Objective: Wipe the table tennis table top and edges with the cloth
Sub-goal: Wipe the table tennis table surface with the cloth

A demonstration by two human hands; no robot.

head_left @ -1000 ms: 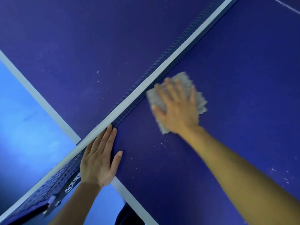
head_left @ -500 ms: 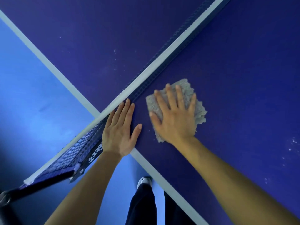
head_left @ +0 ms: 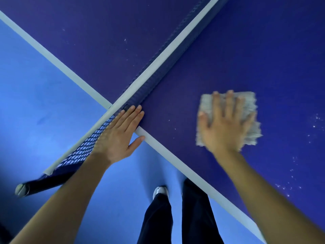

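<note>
- The right hand [head_left: 226, 127] and the cloth [head_left: 249, 106] under it have travelled rightward, away from the net [head_left: 84, 148]. Half a second ago they lay just beside the left hand; now they are well apart from it.
- Right hand: open, fingers straight and spread, palm pressing the cloth flat on the worktop [head_left: 263, 50]. Its blurred outline suggests a sweep under way.
- Left hand [head_left: 119, 136]: open and holding nothing, fingers together, fingertips on the worktop at the foot of the net, thumb touching the white edge line [head_left: 175, 159]. It has slid nearer the worktop's edge and appears to act as a brace.
- Cloth: a pale, rough pad on the near half of the worktop, inside the edge line and not touching it.
- White specks [head_left: 316, 120] lie to the right of the cloth, in the direction of the sweep; a few more sit between the two hands.
- Judgement: top wiping is in progress; the speckled area and the edges probably still need passes.
</note>
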